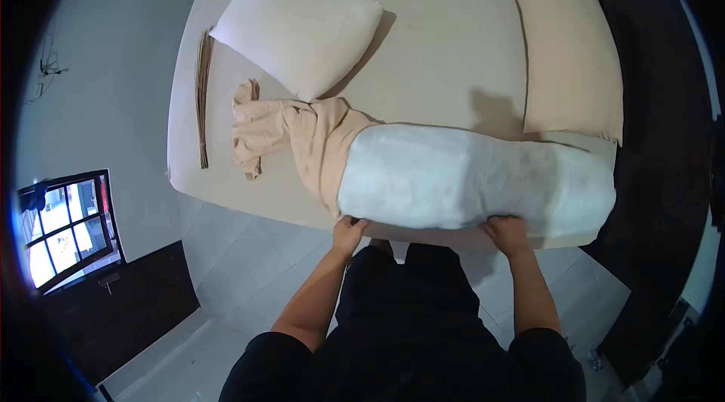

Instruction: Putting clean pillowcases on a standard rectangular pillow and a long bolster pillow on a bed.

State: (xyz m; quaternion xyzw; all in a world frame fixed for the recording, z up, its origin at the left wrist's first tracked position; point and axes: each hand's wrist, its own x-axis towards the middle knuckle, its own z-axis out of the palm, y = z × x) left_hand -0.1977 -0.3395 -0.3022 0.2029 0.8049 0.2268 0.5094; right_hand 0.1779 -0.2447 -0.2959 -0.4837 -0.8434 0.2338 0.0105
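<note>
A long white pillow (408,175) lies on the bed along its near edge. Its left end is inside a peach pillowcase (323,147), whose loose, crumpled part trails off to the left. My left hand (348,236) grips the pillowcase's edge at its near corner, where the fabric meets the bare pillow. Farther right, my right hand (507,236) grasps the pillow's near side, its fingertips tucked out of sight against it. A shadow falls across the right half of the pillow.
A plump cream pillow (306,28) rests toward the far left of the bed (436,67), beside a bundled stick broom (203,101). Another peach pillow (569,50) lies along the right side, by a dark headboard (651,118). Grey floor tiles (255,266) and a dark door (124,311) are at left.
</note>
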